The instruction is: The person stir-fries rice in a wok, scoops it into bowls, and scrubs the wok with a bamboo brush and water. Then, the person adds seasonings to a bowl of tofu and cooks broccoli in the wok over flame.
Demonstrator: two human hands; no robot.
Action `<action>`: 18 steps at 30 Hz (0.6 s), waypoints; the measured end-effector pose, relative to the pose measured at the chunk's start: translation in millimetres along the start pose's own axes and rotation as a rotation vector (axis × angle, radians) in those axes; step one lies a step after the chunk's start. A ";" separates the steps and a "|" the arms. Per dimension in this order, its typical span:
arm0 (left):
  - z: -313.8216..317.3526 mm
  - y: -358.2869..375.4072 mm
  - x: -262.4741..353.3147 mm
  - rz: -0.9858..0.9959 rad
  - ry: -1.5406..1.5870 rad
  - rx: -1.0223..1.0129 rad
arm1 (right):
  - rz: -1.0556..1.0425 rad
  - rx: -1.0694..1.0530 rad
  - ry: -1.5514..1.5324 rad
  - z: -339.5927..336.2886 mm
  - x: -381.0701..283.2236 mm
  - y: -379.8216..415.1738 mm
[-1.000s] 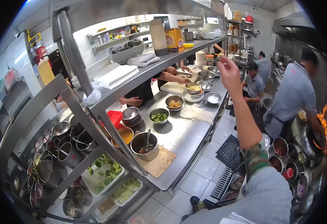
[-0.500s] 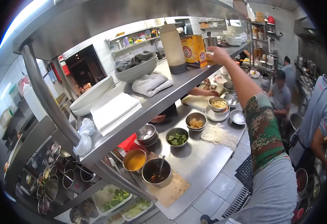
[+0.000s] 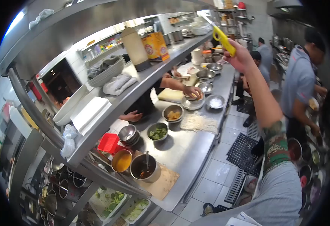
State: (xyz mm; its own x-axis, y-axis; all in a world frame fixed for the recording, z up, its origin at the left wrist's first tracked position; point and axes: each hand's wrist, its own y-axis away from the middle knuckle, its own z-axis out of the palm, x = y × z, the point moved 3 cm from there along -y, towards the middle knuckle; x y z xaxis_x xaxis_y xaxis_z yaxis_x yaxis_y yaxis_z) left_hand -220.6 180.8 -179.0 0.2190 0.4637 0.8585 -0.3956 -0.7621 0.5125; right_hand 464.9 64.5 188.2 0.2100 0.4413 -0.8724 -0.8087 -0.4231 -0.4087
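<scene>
My right hand [image 3: 239,57] is raised past the right end of the shelf, its fingers wrapped round the yellow handle of a stick lighter [image 3: 225,40]. The lighter's thin metal nozzle points up and to the left. Below and left of the hand runs the steel shelf [image 3: 116,107], bearing an orange baking soda box [image 3: 155,47], a squeeze bottle [image 3: 135,49], stacked bowls with a dark cloth, and folded white towels. My left hand is out of view.
On the steel counter [image 3: 180,150] stand bowls of greens [image 3: 158,132], yellow pieces [image 3: 173,113] and orange liquid [image 3: 121,161], plus a pot of dark sauce [image 3: 145,168]. Noodles [image 3: 199,123] lie near its edge. Co-workers' hands [image 3: 192,91] work across it; another person [image 3: 300,79] stands right.
My right hand has come away from the shelf beside the box, with the stick lighter now in it. My view has shifted right, and a co-worker's hand has moved over the plated bowl.
</scene>
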 end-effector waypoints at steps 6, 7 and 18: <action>6.3 -8.3 19.5 0.319 -0.649 -0.314 | -0.292 -0.317 -0.524 -41.8 -64.1 271.3; 16.0 -2.1 23.2 0.314 -0.593 -0.395 | -0.297 -0.295 -0.523 -51.5 -70.2 313.2; 158.2 84.8 4.7 0.300 -0.717 -1.195 | -0.239 0.967 -0.189 -161.4 -141.2 707.3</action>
State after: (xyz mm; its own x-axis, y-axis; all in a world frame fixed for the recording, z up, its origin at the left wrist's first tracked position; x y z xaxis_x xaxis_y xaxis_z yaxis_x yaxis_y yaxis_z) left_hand -112.1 46.8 -128.8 0.2474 -0.2447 0.9375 -0.9301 0.2113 0.3006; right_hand -48.1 -424.8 -21.0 0.4019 0.5843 -0.7050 -0.8725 0.4779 -0.1013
